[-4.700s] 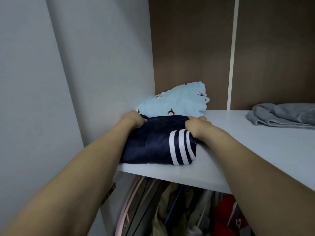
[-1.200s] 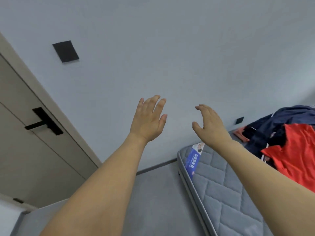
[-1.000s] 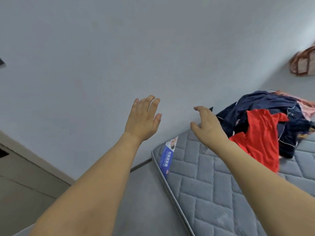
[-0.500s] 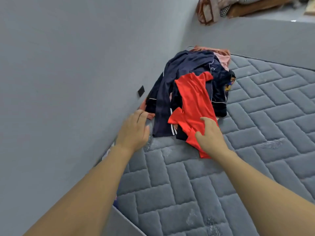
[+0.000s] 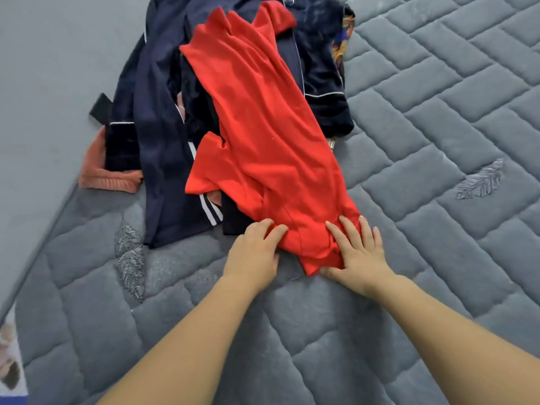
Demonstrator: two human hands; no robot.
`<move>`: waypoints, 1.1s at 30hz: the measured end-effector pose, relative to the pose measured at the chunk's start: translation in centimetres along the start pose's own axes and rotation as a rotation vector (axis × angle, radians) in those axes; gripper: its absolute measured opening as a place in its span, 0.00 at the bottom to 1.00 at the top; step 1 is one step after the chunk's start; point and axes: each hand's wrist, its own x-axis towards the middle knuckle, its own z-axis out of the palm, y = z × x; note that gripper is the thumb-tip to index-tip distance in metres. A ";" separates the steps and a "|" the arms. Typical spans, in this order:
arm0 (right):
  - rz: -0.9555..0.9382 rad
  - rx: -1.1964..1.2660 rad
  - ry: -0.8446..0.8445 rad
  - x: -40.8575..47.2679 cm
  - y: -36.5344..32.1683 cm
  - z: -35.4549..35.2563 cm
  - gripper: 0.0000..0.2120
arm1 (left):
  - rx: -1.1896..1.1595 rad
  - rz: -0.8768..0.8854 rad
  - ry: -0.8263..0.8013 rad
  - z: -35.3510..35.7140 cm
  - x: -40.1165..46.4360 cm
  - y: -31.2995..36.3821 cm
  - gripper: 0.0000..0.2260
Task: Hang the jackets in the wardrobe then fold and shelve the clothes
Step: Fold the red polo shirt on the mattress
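Several garments remain unfolded, so we judge the folding and shelving stage to be well short of complete; the wardrobe is not in view here, and we cannot confirm from this view how many jackets are hung or items shelved.

We take the red garment [image 5: 271,135] as our landmark. The largest item in view is the grey quilted mattress [image 5: 438,141], which lies under the red garment and extends to its right and toward us. A grey wall [image 5: 52,68] stands to the left of the landmark, meeting the mattress edge.

Under and to the left of the red garment lies a pile of dark navy clothes [image 5: 157,127], one piece with white stripes at its hem. A salmon-pink item [image 5: 99,171] sits further left, against the wall and partly beneath the navy pile. A patterned yellow-and-blue edge [image 5: 340,42] shows to the upper right of the landmark.

The red garment lies spread lengthwise on top of the pile, with its near end reaching the bare mattress.

Our left hand [image 5: 254,252] rests at the near-left edge of the red garment, fingers bent onto the fabric; we cannot tell whether it has taken hold. Our right hand [image 5: 356,252] lies flat on the near end, fingers straight and spread, pressing the cloth down.

No containers appear in view. We judge the current step to be taking up the red garment for folding.
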 end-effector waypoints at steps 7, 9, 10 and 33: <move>-0.024 0.070 0.206 0.2 0.5 2.3 0.45 | 0.016 0.071 0.266 1.0 2.6 -0.7 0.10; -0.028 0.064 0.140 0.2 0.5 1.8 0.47 | -0.039 0.068 0.204 0.4 2.8 -1.0 0.09; -0.037 0.075 0.100 0.2 0.5 1.5 0.48 | -0.064 0.068 0.168 0.1 2.7 -1.1 0.09; 0.086 -0.093 -0.527 -23.7 17.6 -3.0 0.14 | -0.668 -0.206 -0.555 3.1 -13.3 27.2 0.06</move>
